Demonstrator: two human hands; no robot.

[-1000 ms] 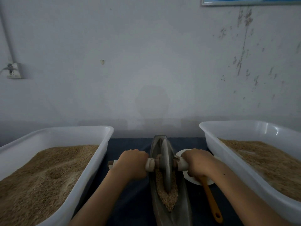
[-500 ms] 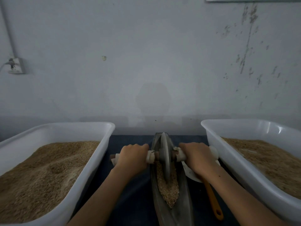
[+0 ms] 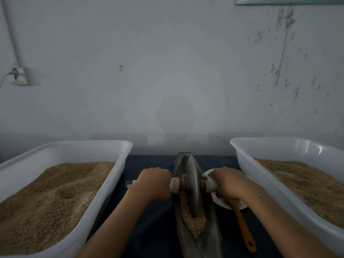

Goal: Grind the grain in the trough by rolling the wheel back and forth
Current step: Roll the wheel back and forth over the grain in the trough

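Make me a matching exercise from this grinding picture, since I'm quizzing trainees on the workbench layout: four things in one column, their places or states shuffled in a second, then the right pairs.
Things:
1. wheel
2. left hand
3. orange-handled utensil
4. left tub

Places or states:
A. lies to the right of the trough, its head on a white dish
B. stands upright in the trough, in the grain
C. white, holds a heap of grain
D. grips the axle handle on the wheel's left side

Pairs: 1-B, 2-D, 3-A, 4-C
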